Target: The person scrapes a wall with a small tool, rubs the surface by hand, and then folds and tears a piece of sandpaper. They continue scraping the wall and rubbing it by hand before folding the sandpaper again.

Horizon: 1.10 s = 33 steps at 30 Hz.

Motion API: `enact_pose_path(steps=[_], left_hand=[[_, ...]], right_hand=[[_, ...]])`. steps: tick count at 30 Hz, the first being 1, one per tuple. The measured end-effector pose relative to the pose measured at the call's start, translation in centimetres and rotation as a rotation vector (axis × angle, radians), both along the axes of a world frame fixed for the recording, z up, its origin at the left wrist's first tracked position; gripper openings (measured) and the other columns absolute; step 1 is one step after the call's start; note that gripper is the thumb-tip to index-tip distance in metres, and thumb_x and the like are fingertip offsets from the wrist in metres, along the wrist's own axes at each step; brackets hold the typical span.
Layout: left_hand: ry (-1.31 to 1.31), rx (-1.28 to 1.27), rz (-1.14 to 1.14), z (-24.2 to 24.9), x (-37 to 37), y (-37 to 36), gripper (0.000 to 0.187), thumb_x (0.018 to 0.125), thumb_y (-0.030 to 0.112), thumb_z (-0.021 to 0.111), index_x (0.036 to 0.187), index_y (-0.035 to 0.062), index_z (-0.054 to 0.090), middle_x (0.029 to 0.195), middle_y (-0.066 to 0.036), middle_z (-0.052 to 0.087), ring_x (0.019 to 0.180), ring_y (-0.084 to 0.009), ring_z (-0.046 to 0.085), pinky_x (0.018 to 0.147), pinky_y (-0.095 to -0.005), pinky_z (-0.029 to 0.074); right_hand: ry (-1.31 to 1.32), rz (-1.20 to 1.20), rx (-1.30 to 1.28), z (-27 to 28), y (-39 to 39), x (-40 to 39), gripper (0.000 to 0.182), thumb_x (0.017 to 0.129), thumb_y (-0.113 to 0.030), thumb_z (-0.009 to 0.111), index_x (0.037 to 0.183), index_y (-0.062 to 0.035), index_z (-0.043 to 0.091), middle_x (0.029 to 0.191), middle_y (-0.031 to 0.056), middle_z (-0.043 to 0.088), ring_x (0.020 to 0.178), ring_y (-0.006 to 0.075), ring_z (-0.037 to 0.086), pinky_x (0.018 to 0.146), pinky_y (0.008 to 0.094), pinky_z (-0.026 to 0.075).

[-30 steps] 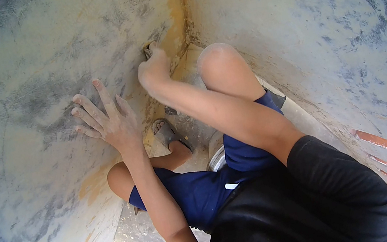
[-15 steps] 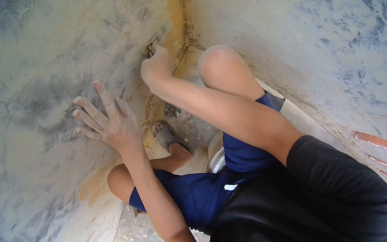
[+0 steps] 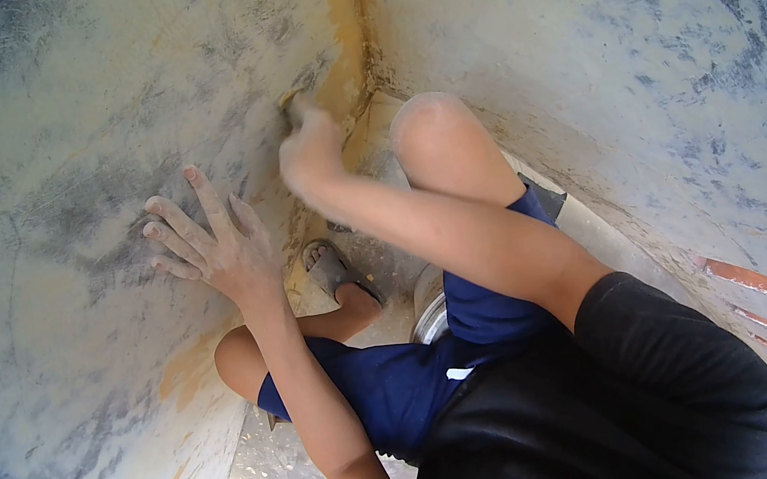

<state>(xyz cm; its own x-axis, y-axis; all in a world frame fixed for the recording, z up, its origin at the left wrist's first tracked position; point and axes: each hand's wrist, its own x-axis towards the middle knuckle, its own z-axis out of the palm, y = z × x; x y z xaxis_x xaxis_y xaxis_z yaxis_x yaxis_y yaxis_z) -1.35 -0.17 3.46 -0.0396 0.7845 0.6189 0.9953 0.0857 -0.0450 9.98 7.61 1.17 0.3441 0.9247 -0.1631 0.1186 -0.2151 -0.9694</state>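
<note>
My left hand (image 3: 218, 241) is spread against the left wall (image 3: 95, 315), its fingers apart and dusted with pale powder. Near the corner, my right hand (image 3: 311, 151) is closed, blurred by motion, close to the same wall. A small dark and yellowish thing (image 3: 288, 104) shows at its fingertips, too small and smeared to name. Grey scuffs and pale patches cover the wall around both hands, and a yellow-brown strip (image 3: 345, 25) runs down the corner.
The right wall (image 3: 619, 82) has reddish slots (image 3: 762, 283) low down. My bent knees and a sandalled foot (image 3: 336, 269) are between the walls. Beneath me is a round, pale container (image 3: 430, 318) on the speckled floor (image 3: 284, 466).
My right hand has shifted slightly down and left along the wall and is now blurred, with the small thing at its fingertips. My left hand has stayed in nearly the same place.
</note>
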Motion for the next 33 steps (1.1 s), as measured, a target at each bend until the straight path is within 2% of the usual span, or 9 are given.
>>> enact_pose_path(steps=[10,13,15,17,20,22,23,25,33], left_hand=[[-0.007,-0.004,0.006,0.1,0.0,0.2,0.069,0.089,0.026,0.071,0.153,0.0275,0.045,0.165,-0.019,0.019,0.155,-0.0342,0.003,0.12,-0.0563,-0.005],[0.013,-0.001,0.004,0.1,-0.1,0.1,0.07,0.088,0.025,0.072,0.153,0.0274,0.045,0.166,-0.019,0.018,0.155,-0.0343,0.003,0.12,-0.0562,-0.004],[-0.011,0.016,-0.01,0.1,0.3,0.0,0.071,0.087,0.023,0.072,0.152,0.0255,0.045,0.165,-0.02,0.02,0.155,-0.0349,0.005,0.121,-0.056,-0.004],[-0.025,0.05,-0.021,0.5,0.6,0.2,0.072,0.086,0.022,0.073,0.152,0.0237,0.046,0.165,-0.02,0.022,0.155,-0.0355,0.007,0.121,-0.0558,-0.003],[-0.064,0.205,-0.1,0.8,1.6,0.0,0.066,0.085,0.013,0.071,0.148,0.0179,0.051,0.161,-0.019,0.032,0.153,-0.0347,0.019,0.121,-0.0557,0.007],[-0.162,0.211,-0.297,0.7,2.0,-0.2,0.053,0.085,0.007,0.07,0.137,0.0125,0.061,0.146,-0.018,0.053,0.14,-0.0333,0.045,0.116,-0.051,0.03],[-0.163,0.223,-0.288,0.5,2.5,-0.2,0.053,0.085,0.007,0.07,0.137,0.0125,0.061,0.146,-0.018,0.053,0.14,-0.0333,0.045,0.116,-0.051,0.03],[-0.47,0.123,-0.464,0.0,3.2,-0.1,0.042,0.086,0.006,0.072,0.127,0.0075,0.067,0.126,-0.016,0.067,0.118,-0.0327,0.063,0.101,-0.0423,0.047],[-0.924,-0.191,-0.266,0.3,4.9,-0.3,0.045,0.092,0.021,0.072,0.132,0.003,0.063,0.119,-0.017,0.07,0.107,-0.0281,0.067,0.098,-0.037,0.049]], right_hand=[[0.043,0.018,-0.167,0.6,0.4,-0.2,0.052,0.09,0.007,0.045,0.141,0.0085,0.048,0.12,0.0356,0.062,0.116,0.0438,0.061,0.099,0.0417,0.047],[0.032,0.069,-0.099,-1.1,-0.3,-1.1,0.057,0.084,0.012,0.043,0.141,0.0108,0.045,0.14,0.0338,0.05,0.134,0.0422,0.046,0.117,0.0426,0.033],[-0.105,0.018,0.041,-2.3,-0.2,-0.4,0.049,0.087,0.008,0.047,0.135,0.0091,0.054,0.116,0.0319,0.066,0.109,0.0426,0.064,0.095,0.0428,0.048],[-0.08,-0.032,0.0,-1.9,1.0,1.2,0.042,0.086,0.009,0.05,0.126,0.0096,0.061,0.105,0.026,0.07,0.102,0.0388,0.067,0.092,0.0416,0.049],[0.112,-0.105,-0.101,-4.2,2.4,3.0,0.031,0.085,0.009,0.055,0.113,0.0061,0.068,0.097,0.0204,0.072,0.093,0.0321,0.069,0.086,0.0403,0.054],[0.402,0.037,-0.327,-3.9,2.0,4.9,0.023,0.083,0.009,0.059,0.102,0.0037,0.069,0.091,0.0169,0.071,0.085,0.0256,0.07,0.076,0.0387,0.057],[0.396,0.048,-0.319,-3.7,1.7,5.8,0.023,0.083,0.009,0.059,0.102,0.0037,0.069,0.091,0.0169,0.071,0.085,0.0256,0.07,0.076,0.0387,0.057],[0.684,0.18,-0.235,-2.9,0.7,7.1,0.022,0.081,0.012,0.056,0.1,0.007,0.068,0.095,0.0176,0.071,0.076,0.0258,0.07,0.066,0.0372,0.057],[0.82,0.705,-0.353,1.3,0.3,11.5,0.031,0.083,0.009,0.065,0.114,0.0078,0.065,0.108,0.0138,0.071,0.098,0.0215,0.07,0.091,0.0351,0.057]])
